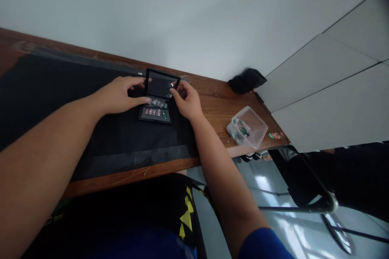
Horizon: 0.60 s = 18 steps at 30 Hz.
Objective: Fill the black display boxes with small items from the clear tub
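A small black case lies on the dark mat with its clear-windowed lid raised. Inside are two rows of glossy pieces that look like press-on nails, pinkish, clear and green. My left hand grips the case from the left. Its thumb rests by the upper row, and its fingers reach the lid's left edge, partly behind it. On the other side, my right hand pinches the lid's right edge, thumb in front and fingers behind.
The black mat covers much of the wooden table. Right of it stands a clear plastic tub holding small packets. A black object sits by the wall, and small round stickers lie near the right edge. A metal-framed chair is beyond.
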Available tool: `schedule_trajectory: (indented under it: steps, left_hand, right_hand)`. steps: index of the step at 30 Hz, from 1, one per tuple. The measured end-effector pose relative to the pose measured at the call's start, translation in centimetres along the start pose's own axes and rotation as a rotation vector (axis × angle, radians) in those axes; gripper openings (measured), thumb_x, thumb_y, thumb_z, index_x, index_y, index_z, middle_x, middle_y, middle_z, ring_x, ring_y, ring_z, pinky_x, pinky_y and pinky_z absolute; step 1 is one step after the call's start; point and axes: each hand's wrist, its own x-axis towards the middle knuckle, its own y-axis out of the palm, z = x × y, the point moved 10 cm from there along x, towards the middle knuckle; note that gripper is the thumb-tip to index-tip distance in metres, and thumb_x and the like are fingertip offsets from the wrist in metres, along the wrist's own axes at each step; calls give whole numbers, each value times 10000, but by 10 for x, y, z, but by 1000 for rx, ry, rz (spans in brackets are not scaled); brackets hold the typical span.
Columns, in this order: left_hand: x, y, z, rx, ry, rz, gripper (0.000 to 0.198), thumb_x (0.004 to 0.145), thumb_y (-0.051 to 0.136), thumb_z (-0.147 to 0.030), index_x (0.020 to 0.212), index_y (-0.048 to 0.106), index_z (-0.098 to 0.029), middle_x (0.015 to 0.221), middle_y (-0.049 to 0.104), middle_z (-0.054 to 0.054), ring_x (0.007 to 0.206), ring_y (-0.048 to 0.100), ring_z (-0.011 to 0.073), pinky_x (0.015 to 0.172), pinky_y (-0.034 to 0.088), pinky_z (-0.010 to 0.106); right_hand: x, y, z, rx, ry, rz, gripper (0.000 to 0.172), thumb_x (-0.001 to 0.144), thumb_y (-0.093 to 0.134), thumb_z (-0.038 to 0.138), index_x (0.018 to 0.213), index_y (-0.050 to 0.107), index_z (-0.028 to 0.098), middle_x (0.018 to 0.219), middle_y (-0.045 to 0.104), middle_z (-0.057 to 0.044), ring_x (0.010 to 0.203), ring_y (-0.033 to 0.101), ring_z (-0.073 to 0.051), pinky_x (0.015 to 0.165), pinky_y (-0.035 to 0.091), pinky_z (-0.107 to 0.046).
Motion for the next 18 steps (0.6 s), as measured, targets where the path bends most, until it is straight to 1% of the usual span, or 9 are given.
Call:
schedule_trajectory:
  steps: [1, 3, 5, 7, 9, 11, 14, 16, 18]
  left_hand:
    - [1, 0, 3, -20, -17, -1, 798, 803, 742, -650, 1496, 729, -255, 1290, 778, 119, 1139, 679, 350, 1013, 529, 443]
    - [2, -1, 9, -61, -48, -11, 663, 782, 739, -654, 1329, 824, -289, 1154, 809, 92, 1072, 712, 351, 1003, 545, 457]
    - [2, -3, 11, -90, -56, -15, 592, 767, 740, -656, 1225, 861, -302, 1075, 822, 73, 1028, 730, 345, 1011, 556, 467]
    - [1, -5, 12, -102, -51, -13, 553, 747, 751, -666, 1154, 880, -314, 1062, 834, 62, 1027, 739, 346, 1034, 564, 476]
    - [1, -7, 14, -112, -55, -23, 519, 716, 770, -681, 1077, 892, -329, 1072, 843, 61, 1049, 747, 357, 1060, 567, 488]
    - [0, -9, 14, -121, -51, -15, 484, 685, 789, -688, 1009, 897, -346, 1102, 848, 63, 1097, 752, 370, 1095, 561, 497]
    - [1, -9, 9, -117, -12, 51, 439, 684, 786, -667, 982, 906, -368, 1232, 844, 51, 1232, 734, 386, 1173, 528, 494]
    - [1, -9, 7, -95, -14, 84, 410, 692, 765, -615, 982, 916, -368, 1341, 823, 31, 1324, 702, 394, 1240, 481, 481]
    - [1, -8, 10, -74, -50, 114, 378, 694, 735, -552, 964, 923, -364, 1424, 795, 2, 1399, 664, 397, 1290, 434, 455]
  right_hand:
    - [0, 0, 1, 11, 0, 6, 277, 1009, 737, 423, 1227, 739, 251, 1037, 731, -18, 648, 487, -124, 688, 517, -313]
    - [-2, 1, 2, 34, -7, 26, 208, 992, 758, 405, 1128, 746, 247, 1090, 747, -26, 644, 463, -120, 672, 499, -310]
    - [-3, 0, 5, 42, -30, 53, 177, 970, 782, 405, 1014, 735, 240, 1108, 761, -31, 657, 462, -123, 663, 488, -307]
    - [-5, -2, 8, 45, -58, 72, 174, 942, 808, 390, 954, 729, 235, 1053, 765, -27, 679, 480, -131, 679, 492, -307]
    - [-5, -5, 11, 71, -84, 96, 169, 906, 839, 371, 948, 754, 230, 999, 761, -22, 697, 497, -134, 698, 494, -308]
    - [-6, -5, 13, 114, -104, 144, 188, 860, 878, 367, 946, 792, 224, 995, 761, -28, 710, 509, -131, 692, 473, -302]
    - [-9, -2, 17, 164, -116, 271, 192, 806, 914, 343, 931, 836, 220, 1042, 758, -40, 714, 508, -116, 648, 417, -284]
    - [-13, 1, 18, 172, -120, 354, 142, 808, 882, 276, 937, 853, 225, 1078, 740, -39, 699, 482, -101, 637, 400, -279]
    - [-17, 4, 19, 164, -123, 411, 103, 833, 805, 202, 916, 859, 229, 1089, 722, -38, 711, 487, -102, 664, 426, -286]
